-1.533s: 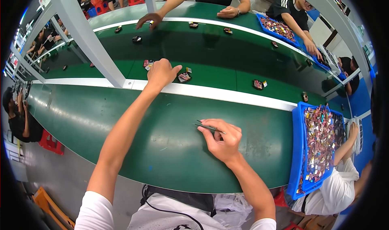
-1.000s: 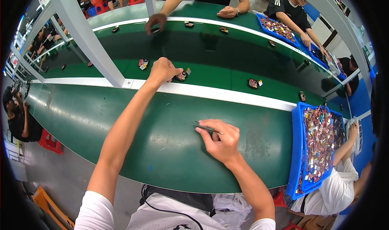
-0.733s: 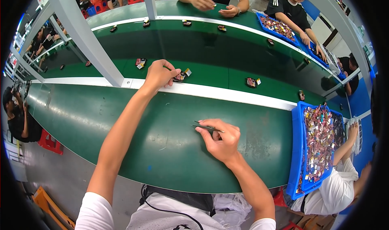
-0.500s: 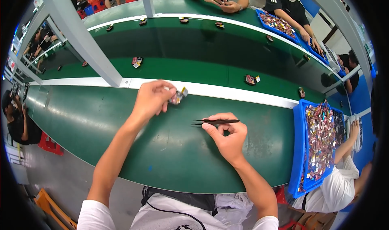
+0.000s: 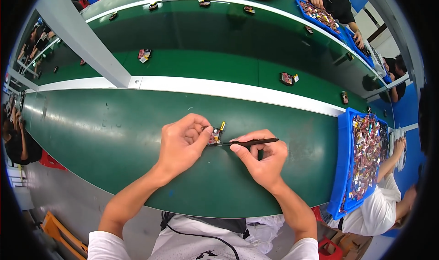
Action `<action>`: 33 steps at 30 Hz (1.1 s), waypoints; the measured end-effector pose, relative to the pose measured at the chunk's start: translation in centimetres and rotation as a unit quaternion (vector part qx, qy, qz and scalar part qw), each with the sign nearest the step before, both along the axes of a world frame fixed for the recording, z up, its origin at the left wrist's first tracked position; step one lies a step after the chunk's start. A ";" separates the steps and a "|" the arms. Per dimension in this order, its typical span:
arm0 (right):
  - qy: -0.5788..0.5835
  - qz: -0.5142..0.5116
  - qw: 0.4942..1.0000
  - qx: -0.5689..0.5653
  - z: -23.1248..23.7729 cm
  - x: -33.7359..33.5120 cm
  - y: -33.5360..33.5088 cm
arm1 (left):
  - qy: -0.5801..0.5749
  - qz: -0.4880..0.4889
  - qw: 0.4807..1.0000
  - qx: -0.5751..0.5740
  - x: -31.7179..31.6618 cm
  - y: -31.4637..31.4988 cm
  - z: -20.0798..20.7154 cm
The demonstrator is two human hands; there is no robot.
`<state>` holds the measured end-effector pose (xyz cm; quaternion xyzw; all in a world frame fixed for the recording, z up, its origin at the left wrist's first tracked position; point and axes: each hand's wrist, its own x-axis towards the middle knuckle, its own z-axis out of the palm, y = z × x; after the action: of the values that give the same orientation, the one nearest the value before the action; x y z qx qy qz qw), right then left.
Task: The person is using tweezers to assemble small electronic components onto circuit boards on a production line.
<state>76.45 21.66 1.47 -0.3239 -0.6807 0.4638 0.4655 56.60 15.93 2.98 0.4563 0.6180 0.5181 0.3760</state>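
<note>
Between the thumb and fingers of my left hand (image 5: 185,138) is a small electronic assembly (image 5: 214,136), dark and reddish, with a yellow-and-silver piece sticking up from its right side. My right hand (image 5: 263,157) pinches black tweezers (image 5: 256,142), which point left. The tweezer tips reach the lower right edge of the assembly; whether they grip a part of it is too small to tell. Both hands are over the green worktable (image 5: 114,141), and my left fingers cover part of the assembly.
A blue tray (image 5: 340,168) heaped with small wired parts stands at the right. Behind a white rail (image 5: 238,91), similar assemblies (image 5: 287,78) lie spaced along a green conveyor belt (image 5: 206,65). A grey post (image 5: 87,40) rises at left. Co-workers sit across and at both sides.
My left hand has come down and right, bringing the assembly from near the rail to the tweezer tips. My right hand has shifted slightly right. The view has tilted a little.
</note>
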 end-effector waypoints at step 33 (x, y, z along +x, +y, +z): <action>0.028 0.037 0.986 -0.159 -0.8 3.6 2.1 | -0.014 -0.045 0.999 -0.005 3.8 1.1 -0.7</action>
<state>80.02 23.79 0.71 -0.3555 -0.5965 0.5917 0.4095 60.44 17.06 2.24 0.4750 0.5941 0.5035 0.4097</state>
